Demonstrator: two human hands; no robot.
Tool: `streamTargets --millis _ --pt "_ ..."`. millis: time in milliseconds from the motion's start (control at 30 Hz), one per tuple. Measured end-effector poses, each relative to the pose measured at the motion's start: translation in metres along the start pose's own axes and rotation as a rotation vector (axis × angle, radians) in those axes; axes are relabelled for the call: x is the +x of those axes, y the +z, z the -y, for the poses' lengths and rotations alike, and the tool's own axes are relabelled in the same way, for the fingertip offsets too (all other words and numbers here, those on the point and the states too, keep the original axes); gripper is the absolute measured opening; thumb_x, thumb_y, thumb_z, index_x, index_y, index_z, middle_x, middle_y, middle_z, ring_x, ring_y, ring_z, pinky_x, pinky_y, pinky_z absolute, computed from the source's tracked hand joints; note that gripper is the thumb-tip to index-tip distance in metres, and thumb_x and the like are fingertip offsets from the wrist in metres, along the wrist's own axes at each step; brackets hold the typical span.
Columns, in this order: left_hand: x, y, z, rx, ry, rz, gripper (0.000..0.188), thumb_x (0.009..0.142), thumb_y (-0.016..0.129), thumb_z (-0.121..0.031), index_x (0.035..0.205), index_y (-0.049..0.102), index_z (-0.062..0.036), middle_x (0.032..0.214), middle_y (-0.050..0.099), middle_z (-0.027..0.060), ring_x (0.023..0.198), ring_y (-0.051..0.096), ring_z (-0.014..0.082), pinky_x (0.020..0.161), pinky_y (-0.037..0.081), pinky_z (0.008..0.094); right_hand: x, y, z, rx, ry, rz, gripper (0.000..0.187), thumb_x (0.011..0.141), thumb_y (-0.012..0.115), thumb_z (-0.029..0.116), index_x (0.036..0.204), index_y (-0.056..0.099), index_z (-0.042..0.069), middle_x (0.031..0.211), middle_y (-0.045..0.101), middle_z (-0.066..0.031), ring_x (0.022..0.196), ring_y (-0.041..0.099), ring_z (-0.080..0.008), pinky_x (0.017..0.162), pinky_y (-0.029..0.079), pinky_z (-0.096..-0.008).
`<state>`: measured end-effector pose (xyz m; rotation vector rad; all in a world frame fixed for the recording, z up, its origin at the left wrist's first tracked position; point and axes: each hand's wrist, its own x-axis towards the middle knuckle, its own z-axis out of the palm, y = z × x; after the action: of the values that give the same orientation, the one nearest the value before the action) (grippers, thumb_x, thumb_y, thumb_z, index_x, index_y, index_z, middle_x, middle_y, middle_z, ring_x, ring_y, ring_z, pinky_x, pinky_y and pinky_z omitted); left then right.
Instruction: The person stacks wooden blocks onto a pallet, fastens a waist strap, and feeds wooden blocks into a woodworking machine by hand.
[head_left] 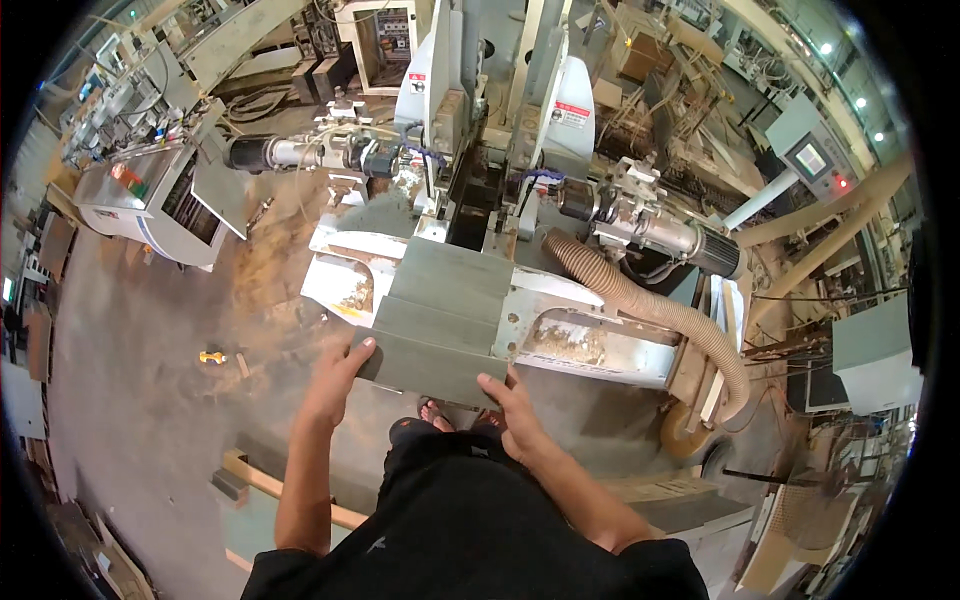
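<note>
Between my two hands is a grey-green rectangular board [430,366], held level by its short ends at the front of a white machine. My left hand [336,378] grips its left end, thumb on top and fingers underneath. At the other end my right hand [510,408] holds it the same way, thumb on the upper face. Just beyond lie more grey-green boards [450,285], overlapping like steps on the machine bed and running toward the slot between two upright guards. Whether the held board touches them I cannot tell.
Motor units flank the slot, a left motor [300,153] and a right motor [660,225]. A ribbed beige hose [670,318] curves down at the right. Sawdust lies in the white machine frame [600,350]. A control panel [812,160] stands far right. Behind me on the left is a wooden-railed stand [260,480].
</note>
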<state>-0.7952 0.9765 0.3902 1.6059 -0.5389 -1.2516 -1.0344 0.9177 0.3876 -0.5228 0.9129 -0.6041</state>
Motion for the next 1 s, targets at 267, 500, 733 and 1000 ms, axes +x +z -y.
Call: streamTargets --millis 267,500,733,1000 --pt "-0.003 0.007 -0.004 -0.002 0.057 0.199 0.054 0.091 0.054 -0.016 0.137 0.035 0.0016 0.129 0.049 0.0137 0.116 0.044 0.0202 0.101 0.032 0.0328 0.001 -0.016 -0.022 0.125 0.098 -0.115 0.052 0.084 0.061 0.027 0.128 0.042 0.007 0.124 0.047 -0.0097 0.112 0.047 -0.0235 0.091 0.043 -0.0406" --pt "-0.027 0.031 -0.035 -0.038 0.040 0.285 0.063 0.088 0.057 -0.019 0.140 0.027 0.0028 0.139 0.037 0.0194 0.128 0.036 0.0257 0.106 0.028 0.0336 -0.043 -0.015 0.019 0.089 -0.168 -0.202 0.067 0.074 0.061 0.014 0.134 0.036 0.001 0.126 0.045 -0.0145 0.117 0.044 -0.0283 0.101 0.037 -0.0406" --pt "0.020 0.089 -0.049 -0.352 0.423 0.295 0.088 0.084 0.051 -0.058 0.141 0.022 0.0021 0.141 0.036 0.0170 0.130 0.035 0.0248 0.109 0.019 0.0376 -0.019 -0.048 0.070 0.358 -0.344 -0.116 0.070 0.063 0.059 0.019 0.129 0.044 0.001 0.120 0.051 -0.0141 0.113 0.048 -0.0292 0.100 0.036 -0.0401" --pt "0.045 0.224 -0.021 -0.771 0.684 0.285 0.083 0.086 0.043 -0.063 0.140 0.025 -0.0023 0.137 0.038 0.0120 0.125 0.038 0.0220 0.104 0.029 0.0388 0.023 -0.068 0.133 0.573 -0.426 -0.003 0.052 0.069 0.060 0.019 0.118 0.051 0.003 0.111 0.058 -0.0102 0.104 0.055 -0.0273 0.095 0.042 -0.0410"
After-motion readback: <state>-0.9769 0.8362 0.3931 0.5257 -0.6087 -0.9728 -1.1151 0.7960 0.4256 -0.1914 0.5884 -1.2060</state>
